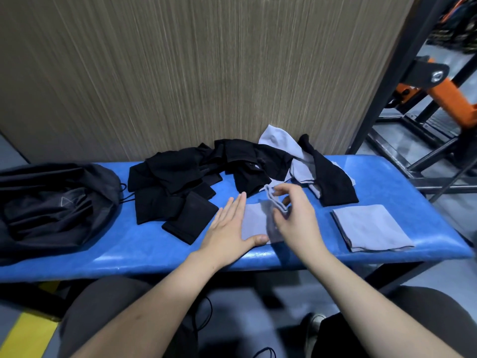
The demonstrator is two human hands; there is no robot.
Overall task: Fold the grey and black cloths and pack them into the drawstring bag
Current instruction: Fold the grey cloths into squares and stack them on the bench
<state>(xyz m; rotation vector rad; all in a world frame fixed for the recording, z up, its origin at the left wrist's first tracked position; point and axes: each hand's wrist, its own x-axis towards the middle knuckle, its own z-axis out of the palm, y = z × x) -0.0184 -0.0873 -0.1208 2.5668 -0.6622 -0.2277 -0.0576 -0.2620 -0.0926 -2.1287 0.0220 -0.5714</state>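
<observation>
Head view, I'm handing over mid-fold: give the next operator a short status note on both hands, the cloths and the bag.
Left hand: open, pressed flat on the near-left part of the thin grey cloth being folded.
Right hand: pinch grip on that cloth's raised edge, mid-fold.
Done: one folded grey square cloth lies on the right of the blue padded bench.
Left: the heap of loose black cloths, more grey and black cloths at the back by the wooden panel, then packing everything.
The dark drawstring bag sits at the bench's left end; whether anything is packed cannot be seen.
</observation>
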